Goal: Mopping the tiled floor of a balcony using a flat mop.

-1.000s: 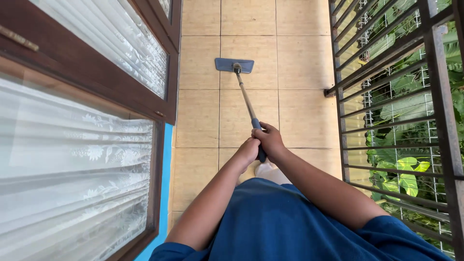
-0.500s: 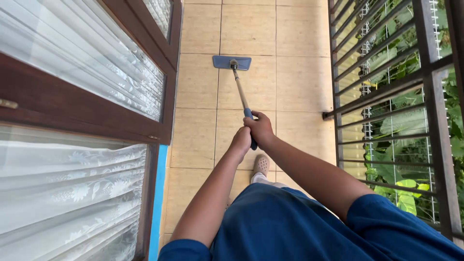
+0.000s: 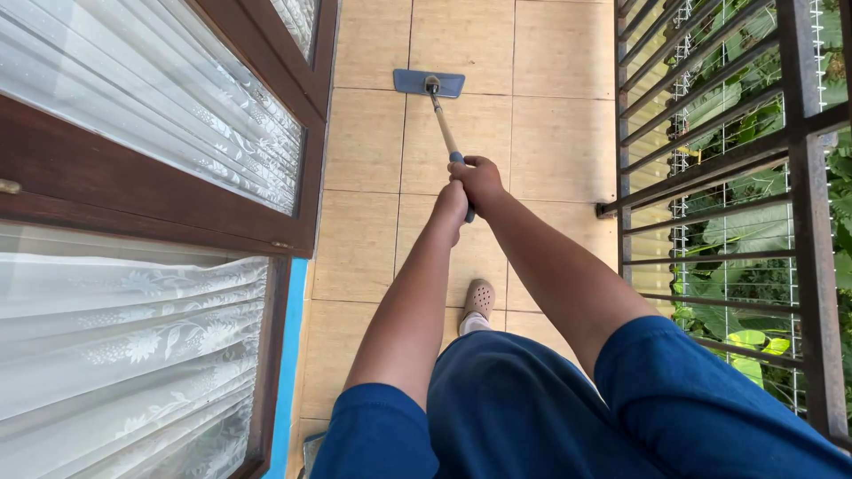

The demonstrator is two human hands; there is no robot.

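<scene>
A flat mop lies with its blue-grey head (image 3: 429,83) on the tan floor tiles (image 3: 550,133), far ahead of me. Its pale handle (image 3: 441,124) slopes back to my hands. My right hand (image 3: 479,179) wraps the dark grip high up. Just below and to the left of it, my left hand (image 3: 451,204) is closed around the same handle. Both arms reach straight forward in blue sleeves. One beige clog (image 3: 478,299) shows on the tiles under my arms.
Dark wooden window frames (image 3: 306,168) with white lace curtains (image 3: 133,328) line the left side. A blue strip (image 3: 284,372) runs along the wall base. A dark metal railing (image 3: 710,168) with green foliage behind it closes the right side of the narrow tiled walkway.
The mop head has slid farther away along the tiles and my arms have stretched out. The view has moved forward past the window.
</scene>
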